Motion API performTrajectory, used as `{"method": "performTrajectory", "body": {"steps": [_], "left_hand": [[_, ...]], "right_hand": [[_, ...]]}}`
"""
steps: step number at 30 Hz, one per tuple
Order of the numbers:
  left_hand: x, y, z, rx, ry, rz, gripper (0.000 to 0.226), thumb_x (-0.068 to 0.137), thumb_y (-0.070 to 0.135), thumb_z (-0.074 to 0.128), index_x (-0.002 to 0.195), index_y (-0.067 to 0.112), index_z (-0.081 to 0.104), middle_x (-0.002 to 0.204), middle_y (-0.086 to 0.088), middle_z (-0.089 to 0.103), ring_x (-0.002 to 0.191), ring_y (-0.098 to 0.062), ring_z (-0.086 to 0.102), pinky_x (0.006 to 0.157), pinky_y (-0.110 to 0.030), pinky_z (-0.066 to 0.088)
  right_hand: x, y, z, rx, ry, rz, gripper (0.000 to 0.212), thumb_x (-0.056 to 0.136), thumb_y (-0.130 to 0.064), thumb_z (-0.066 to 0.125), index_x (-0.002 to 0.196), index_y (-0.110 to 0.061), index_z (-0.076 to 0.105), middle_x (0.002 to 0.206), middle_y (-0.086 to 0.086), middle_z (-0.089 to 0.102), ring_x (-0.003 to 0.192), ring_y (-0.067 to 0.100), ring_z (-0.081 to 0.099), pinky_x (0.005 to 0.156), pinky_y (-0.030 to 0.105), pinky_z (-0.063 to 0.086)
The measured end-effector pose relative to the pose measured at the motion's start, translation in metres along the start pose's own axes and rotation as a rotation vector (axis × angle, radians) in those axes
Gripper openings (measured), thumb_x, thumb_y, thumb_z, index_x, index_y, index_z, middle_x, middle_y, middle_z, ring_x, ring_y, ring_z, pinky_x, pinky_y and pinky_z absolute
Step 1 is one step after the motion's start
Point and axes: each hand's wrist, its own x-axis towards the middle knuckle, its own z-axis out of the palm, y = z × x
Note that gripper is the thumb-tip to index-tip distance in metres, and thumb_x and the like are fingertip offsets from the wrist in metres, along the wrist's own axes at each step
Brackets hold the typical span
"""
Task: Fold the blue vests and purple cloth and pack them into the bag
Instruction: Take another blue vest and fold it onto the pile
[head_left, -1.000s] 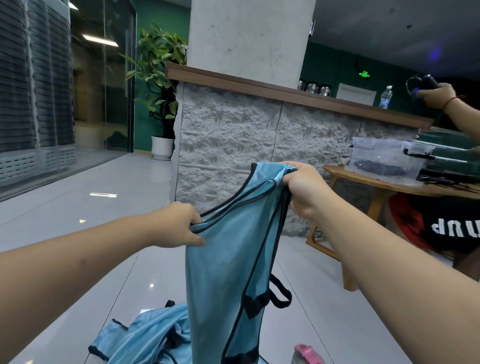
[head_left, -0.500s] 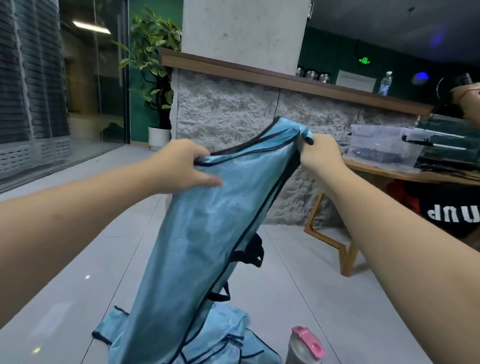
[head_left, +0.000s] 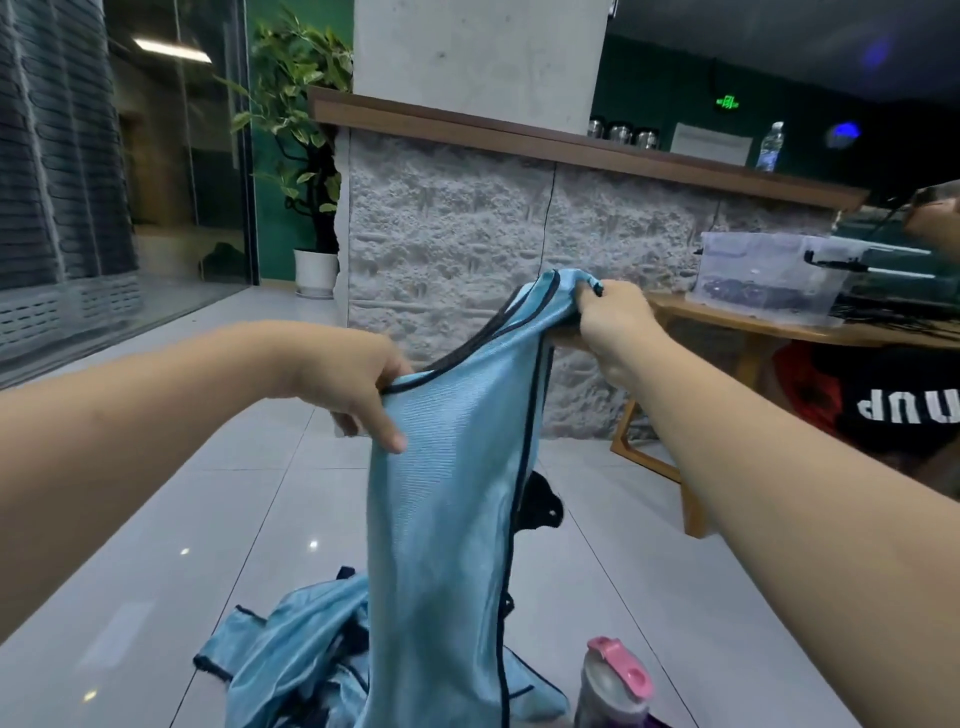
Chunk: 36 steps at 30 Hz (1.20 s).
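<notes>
A light blue vest (head_left: 447, 499) with black trim hangs in the air in front of me. My left hand (head_left: 358, 384) grips its upper edge on the left. My right hand (head_left: 613, 322) grips the bunched top corner, higher and further right. The vest's lower part drops down to a heap of more blue vests (head_left: 291, 660) lying on the tiled floor. A black strap (head_left: 540, 499) dangles behind the held vest. No purple cloth or bag shows in view.
A bottle with a pink lid (head_left: 613, 680) stands on the floor at the lower right. A low wooden table (head_left: 737, 332) with a clear plastic box (head_left: 769, 275) is at the right, with another person (head_left: 904, 405) behind it. A stone counter (head_left: 519, 239) is ahead.
Both hands have come down from their raised position half a second ago. The left hand now sits lower than the right, and the vest hangs more vertically.
</notes>
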Motion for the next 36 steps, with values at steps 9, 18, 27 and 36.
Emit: {"method": "performTrajectory", "body": {"steps": [9,18,27,36], "left_hand": [[0.005,-0.015,0.008,-0.416,0.172,0.065,0.03,0.082,-0.005,0.08,0.109,0.007,0.073,0.108,-0.013,0.078,0.104,-0.033,0.074,0.087,-0.042,0.06],[0.006,-0.036,0.055,-1.128,-0.059,-0.006,0.071,0.038,0.011,0.101,0.105,0.003,0.08,0.114,-0.02,0.075,0.09,-0.028,0.077,0.079,-0.035,0.064],[0.012,-0.037,0.071,-1.378,0.02,-0.063,0.072,0.025,0.015,0.097,0.093,0.001,0.081,0.094,-0.018,0.077,0.074,-0.031,0.075,0.072,-0.04,0.065],[0.026,-0.026,0.067,-1.477,0.237,-0.087,0.036,0.081,0.033,0.066,0.091,0.004,0.082,0.093,-0.016,0.077,0.074,-0.029,0.075,0.078,-0.039,0.06]], "right_hand": [[0.003,-0.001,0.005,0.034,0.07,-0.019,0.031,0.111,-0.023,0.049,0.093,-0.007,0.069,0.091,0.012,0.075,0.067,0.024,0.071,0.055,0.033,0.059],[0.004,-0.011,0.011,0.297,0.057,0.017,0.025,0.109,-0.02,0.054,0.097,-0.004,0.069,0.087,0.009,0.074,0.067,0.02,0.071,0.052,0.027,0.057],[0.024,0.035,0.033,0.484,-0.033,0.234,0.019,0.106,-0.014,0.059,0.114,0.003,0.065,0.089,0.015,0.073,0.06,0.021,0.071,0.053,0.031,0.06],[-0.021,0.122,0.055,0.367,-0.296,0.462,0.059,0.098,-0.055,0.063,0.137,-0.011,0.057,0.134,0.022,0.065,0.111,0.035,0.071,0.1,0.049,0.056]]}}
